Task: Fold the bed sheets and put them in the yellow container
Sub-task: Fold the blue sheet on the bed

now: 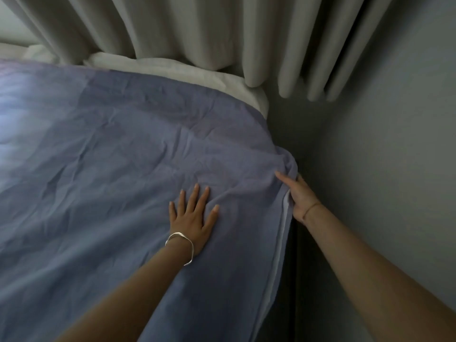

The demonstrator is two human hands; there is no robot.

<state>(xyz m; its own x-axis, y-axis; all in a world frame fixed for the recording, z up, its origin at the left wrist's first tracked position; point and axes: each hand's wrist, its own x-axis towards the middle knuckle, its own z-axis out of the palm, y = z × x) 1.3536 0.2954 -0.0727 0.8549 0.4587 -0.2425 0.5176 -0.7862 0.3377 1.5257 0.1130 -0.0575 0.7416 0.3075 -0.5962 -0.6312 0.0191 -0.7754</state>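
Dim bedroom, curtains (197,33) behind the bed (172,67). The blue sheet (111,144) looks light and limp; my left hand (193,215) lies spread flat on it, my right hand (297,196) pinches its edge, where I'd grip.

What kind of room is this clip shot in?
Most likely a bedroom. A blue bed sheet is spread across a bed, with white bedding showing at its far edge. Pleated curtains hang behind it, and a plain grey wall runs close alongside.
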